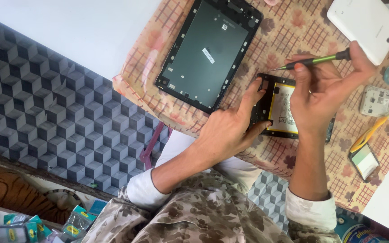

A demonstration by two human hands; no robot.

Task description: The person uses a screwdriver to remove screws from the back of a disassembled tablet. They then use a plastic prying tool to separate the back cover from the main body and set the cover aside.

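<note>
- The left hand presses down on the black-framed opened tablet body with a pale battery, index finger stretched onto its frame, thumb at its near edge.
- The right hand has its fingers closed around a slim green-handled screwdriver, tip near the frame's top edge.
- This device lies on the checked floral cloth, beside a larger dark tablet screen frame.
- A white tablet back cover lies well apart.
</note>
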